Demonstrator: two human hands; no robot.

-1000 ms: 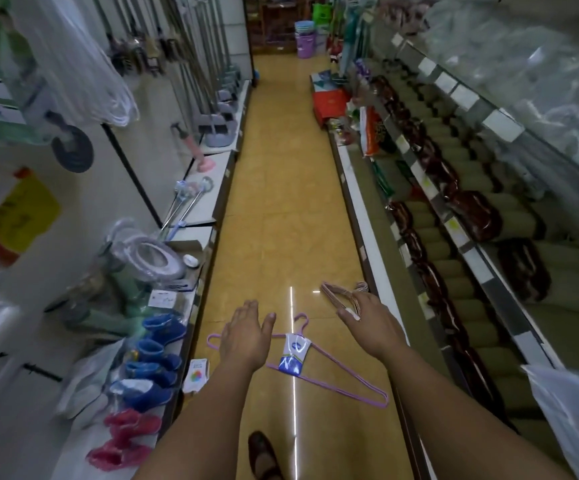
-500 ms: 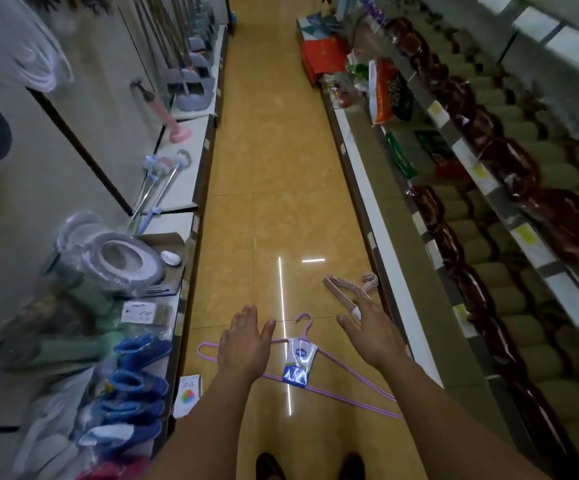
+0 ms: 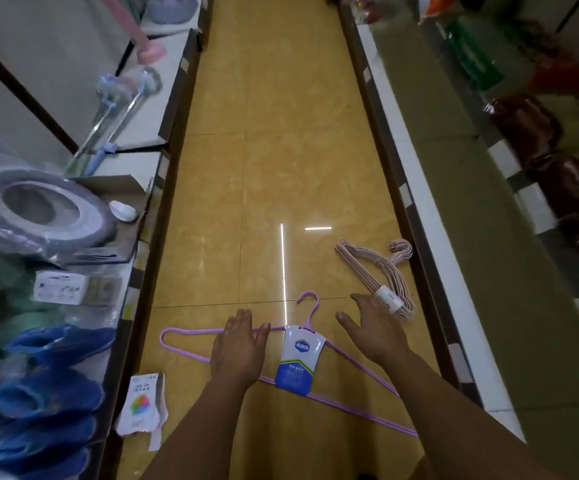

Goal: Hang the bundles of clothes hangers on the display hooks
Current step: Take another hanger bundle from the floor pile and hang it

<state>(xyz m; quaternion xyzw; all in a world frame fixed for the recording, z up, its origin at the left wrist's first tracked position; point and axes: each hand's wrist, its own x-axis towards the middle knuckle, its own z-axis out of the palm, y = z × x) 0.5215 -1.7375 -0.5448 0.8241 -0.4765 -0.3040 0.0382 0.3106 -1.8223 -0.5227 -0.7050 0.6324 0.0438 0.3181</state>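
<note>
Under the left hand [image 3: 238, 348] lies a bundle of thin purple wire hangers [image 3: 357, 403], flat on the glossy yellow floor tiles [image 3: 274, 133]. That hand is spread, fingers straight and relaxed, over the bundle's left half; whether the palm touches the wire cannot be told. Just right of it a white and blue paper label [image 3: 298, 362] wraps the bundle's neck, below the curved hook. The bundle's long lower bar runs on under the right forearm and comes out beyond it.

Beyond the right hand [image 3: 374, 334], close to its fingertips, lies a second bundle of pale pink hangers [image 3: 371, 268], bound with a white band [image 3: 390, 299]. This hand is open too, thumb splayed, holding nothing.

Left of the left hand, a crumpled printed card [image 3: 142, 405] leans against the shelf base, and blue rubbery shoes [image 3: 49, 393] in clear wrap sit on the low shelf, blurred. Dark brown glossy rolls [image 3: 558, 188] on the far right shelves are smeared by motion.
</note>
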